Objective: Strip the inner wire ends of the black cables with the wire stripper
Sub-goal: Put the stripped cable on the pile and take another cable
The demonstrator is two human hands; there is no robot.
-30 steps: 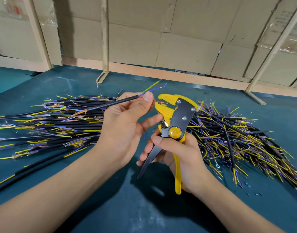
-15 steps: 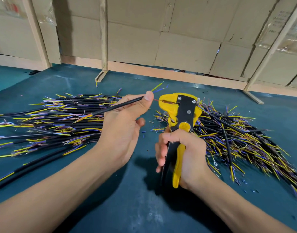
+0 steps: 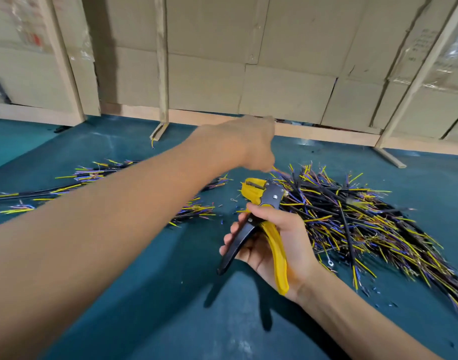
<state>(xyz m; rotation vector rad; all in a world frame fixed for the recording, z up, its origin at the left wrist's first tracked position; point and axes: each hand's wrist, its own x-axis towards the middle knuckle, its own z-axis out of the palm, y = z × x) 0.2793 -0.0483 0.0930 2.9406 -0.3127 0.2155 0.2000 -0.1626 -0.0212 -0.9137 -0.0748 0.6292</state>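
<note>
Cardboard wall backs two cable piles flanking teal tabletop

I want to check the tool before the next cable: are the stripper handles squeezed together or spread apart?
Spread apart. The right hand holds the stripper, and its black and yellow handles diverge with a clear gap.

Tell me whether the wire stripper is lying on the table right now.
No: the right hand holds the wire stripper by its handles, above the table.
</note>
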